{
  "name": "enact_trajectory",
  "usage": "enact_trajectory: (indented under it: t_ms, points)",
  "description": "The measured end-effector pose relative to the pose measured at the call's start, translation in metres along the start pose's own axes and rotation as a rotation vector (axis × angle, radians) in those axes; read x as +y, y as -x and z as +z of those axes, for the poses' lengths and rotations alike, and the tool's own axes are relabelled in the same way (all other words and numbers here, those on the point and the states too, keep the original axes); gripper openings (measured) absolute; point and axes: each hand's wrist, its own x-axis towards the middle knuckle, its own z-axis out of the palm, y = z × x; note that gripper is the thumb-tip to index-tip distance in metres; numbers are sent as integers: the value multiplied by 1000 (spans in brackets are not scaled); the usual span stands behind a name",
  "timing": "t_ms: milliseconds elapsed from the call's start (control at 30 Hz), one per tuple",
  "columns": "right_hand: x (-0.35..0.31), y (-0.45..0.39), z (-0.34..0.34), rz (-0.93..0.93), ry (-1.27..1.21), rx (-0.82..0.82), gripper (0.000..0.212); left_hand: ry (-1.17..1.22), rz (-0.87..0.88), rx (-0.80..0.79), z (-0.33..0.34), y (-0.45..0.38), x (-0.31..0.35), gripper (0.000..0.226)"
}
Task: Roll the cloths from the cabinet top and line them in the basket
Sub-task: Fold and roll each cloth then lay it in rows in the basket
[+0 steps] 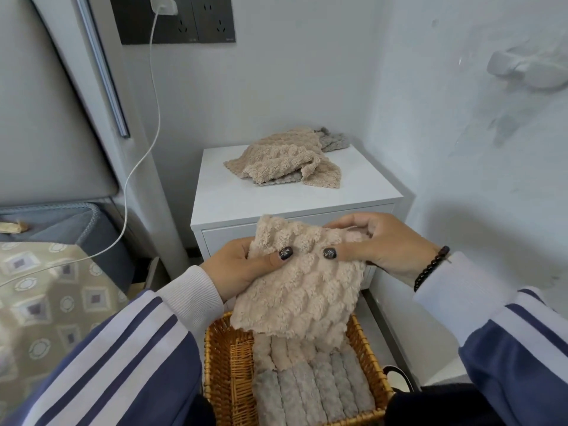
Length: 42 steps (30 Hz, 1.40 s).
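Both hands up: left hand [238,265] and right hand [373,241] pinch a beige cloth [299,287] by its top edge, above the basket [224,364]. More cloths [285,158] heaped on the cabinet [353,182].

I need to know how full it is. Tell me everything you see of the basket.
The basket is woven tan wicker, rectangular, standing upright below the hands. Rolled cloths lie side by side inside, grey nearer, beige farther. A strip at its left stays bare. The held cloth hangs over its far end.
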Motion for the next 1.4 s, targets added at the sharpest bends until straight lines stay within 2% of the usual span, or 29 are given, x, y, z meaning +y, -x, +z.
enact_trajectory:
  t_ms: [133, 167, 267, 300, 400, 500, 633, 700, 800, 1000, 1133, 1200, 1333, 1400]
  points:
    - [9, -1, -5, 105, -379, 106, 44, 137, 54, 38, 7, -1, 3, 11]
    - [11, -1, -1, 146, -482, 108, 48, 172, 63, 49, 9, -2, 3, 13]
    - [20, 1, 16, 256, -608, -4, 84, 238, 87, 83, 11, -5, 4, 13]
    - [20, 4, 21, 265, -619, -44, 83, 240, 91, 91, 12, -7, 4, 13]
    - [19, 11, 21, 230, -578, -83, 45, 193, 102, 99, 14, -10, 3, 16]
    - [20, 14, 14, 214, -474, -79, 45, 130, 65, 57, 14, -11, -1, 42]
    - [23, 14, 5, 217, -415, -59, 54, 26, 53, -27, 14, -14, -5, 93]
    - [22, 14, 3, 230, -409, -79, 57, 75, 88, -26, 14, -14, -7, 102]
    - [22, 15, 0, 218, -452, -132, 56, 165, 122, -30, 13, -15, -8, 93]
    - [15, 18, -9, 126, -751, -175, 68, 457, 182, -134, 8, -13, -9, 68]
    - [14, 18, -12, 67, -864, -195, 93, 524, 201, -224, 2, -14, -10, 64]
    - [14, 17, -13, 37, -900, -213, 84, 558, 215, -260, 0, -13, -10, 62]
    - [10, 18, -13, 27, -924, -249, 46, 594, 257, -289, -5, -15, -9, 62]
    - [8, 18, -13, 36, -908, -209, 39, 599, 262, -316, -8, -16, -9, 59]
